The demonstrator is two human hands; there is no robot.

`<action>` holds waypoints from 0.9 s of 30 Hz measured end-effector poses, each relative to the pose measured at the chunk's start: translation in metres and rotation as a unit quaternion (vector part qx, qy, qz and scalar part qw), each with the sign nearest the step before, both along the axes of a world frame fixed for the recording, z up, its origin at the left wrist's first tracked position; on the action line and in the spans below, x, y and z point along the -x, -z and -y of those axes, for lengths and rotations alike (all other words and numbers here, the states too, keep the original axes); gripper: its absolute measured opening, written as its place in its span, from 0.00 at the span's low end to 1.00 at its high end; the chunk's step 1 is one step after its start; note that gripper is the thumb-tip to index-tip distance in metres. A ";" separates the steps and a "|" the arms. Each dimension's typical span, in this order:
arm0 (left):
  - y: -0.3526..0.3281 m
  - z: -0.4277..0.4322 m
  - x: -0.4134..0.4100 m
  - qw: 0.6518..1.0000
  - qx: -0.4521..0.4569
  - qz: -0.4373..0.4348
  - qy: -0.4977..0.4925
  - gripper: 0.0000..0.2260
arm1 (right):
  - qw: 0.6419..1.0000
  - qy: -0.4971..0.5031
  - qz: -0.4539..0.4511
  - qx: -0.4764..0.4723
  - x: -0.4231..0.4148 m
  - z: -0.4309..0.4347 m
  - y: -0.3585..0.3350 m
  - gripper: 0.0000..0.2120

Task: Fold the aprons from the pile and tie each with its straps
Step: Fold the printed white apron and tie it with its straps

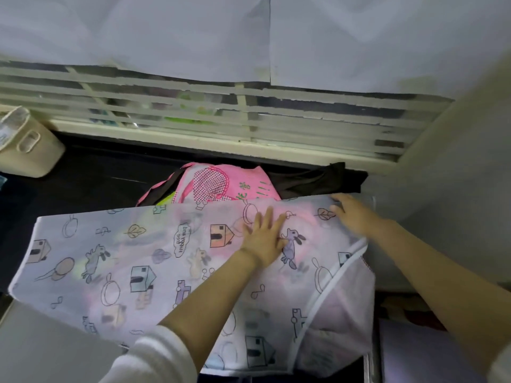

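Observation:
A thin white apron (132, 261) printed with houses, rabbits and leaves lies spread flat across the dark table, its far edge folded in a straight line. My left hand (265, 239) lies flat on it near the middle, fingers straight and spread. My right hand (351, 214) is blurred at the apron's far right corner, fingers over the cloth edge. A white-bound curved edge (326, 288) runs down the apron's right side. Behind it sits a pile with a pink apron (221, 183) and a dark cloth (318, 181).
A cream plastic basket (27, 147) stands at the far left of the dark table (96, 172). A slatted window frame (249, 120) runs along the back. A pale wall or cabinet side (456, 189) rises on the right.

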State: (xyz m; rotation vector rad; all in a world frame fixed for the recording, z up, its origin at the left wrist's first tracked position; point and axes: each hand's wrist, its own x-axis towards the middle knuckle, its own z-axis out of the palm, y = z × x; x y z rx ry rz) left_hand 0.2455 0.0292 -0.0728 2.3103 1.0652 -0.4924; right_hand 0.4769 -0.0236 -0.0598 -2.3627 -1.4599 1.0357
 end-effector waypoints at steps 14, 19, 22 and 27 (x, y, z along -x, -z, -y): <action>0.017 0.009 0.004 1.000 -0.011 -0.011 -0.014 0.30 | 0.977 -0.107 0.177 -0.050 -0.022 -0.033 0.003 0.09; 0.018 0.010 0.009 1.000 -0.002 0.000 -0.020 0.31 | 0.974 -0.046 0.216 -0.051 -0.020 -0.026 -0.004 0.10; 0.016 0.010 0.008 0.999 0.006 0.009 -0.032 0.28 | 0.974 -0.057 0.176 -0.131 0.010 -0.016 -0.007 0.24; 0.010 -0.001 0.000 0.987 -0.150 0.052 -0.016 0.24 | 0.926 -0.272 0.168 -0.198 0.087 0.001 0.005 0.29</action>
